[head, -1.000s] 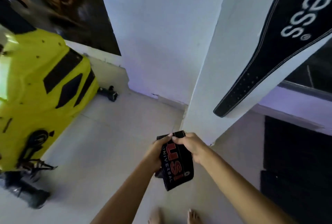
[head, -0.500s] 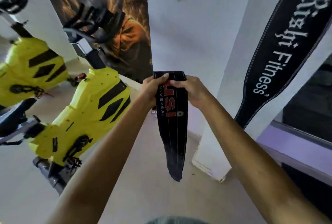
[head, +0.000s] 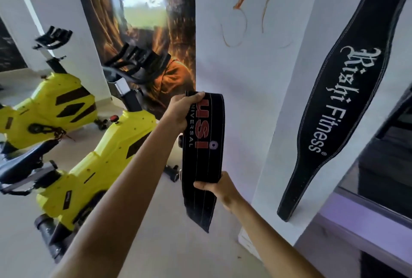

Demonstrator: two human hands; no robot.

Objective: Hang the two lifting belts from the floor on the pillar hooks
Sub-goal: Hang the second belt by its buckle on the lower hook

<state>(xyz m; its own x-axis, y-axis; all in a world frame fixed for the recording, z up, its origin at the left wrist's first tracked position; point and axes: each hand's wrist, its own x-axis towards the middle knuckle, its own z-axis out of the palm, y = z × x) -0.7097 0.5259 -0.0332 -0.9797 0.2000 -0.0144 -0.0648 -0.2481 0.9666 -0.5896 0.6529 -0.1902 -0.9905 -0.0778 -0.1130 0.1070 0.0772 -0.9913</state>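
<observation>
A black lifting belt with red USI lettering (head: 204, 161) hangs upright in front of me. My left hand (head: 178, 111) grips its folded top edge. My right hand (head: 219, 189) pinches it lower down, near the tapered end. A second black belt with white Rishi Fitness lettering (head: 343, 99) hangs slanted on the white pillar (head: 283, 121) at the right. Its top and the hook that carries it lie above the frame.
Two yellow exercise bikes (head: 93, 161) stand at the left, their black handlebars (head: 136, 61) close to my left arm. A dark poster (head: 142, 21) covers the wall behind. A dark mirror panel (head: 388, 155) sits right of the pillar. Pale tiled floor (head: 169, 239) lies below.
I have raised the USI belt from near the floor to chest height. My right hand slid from the top edge down to the lower part, and my view tilted upward.
</observation>
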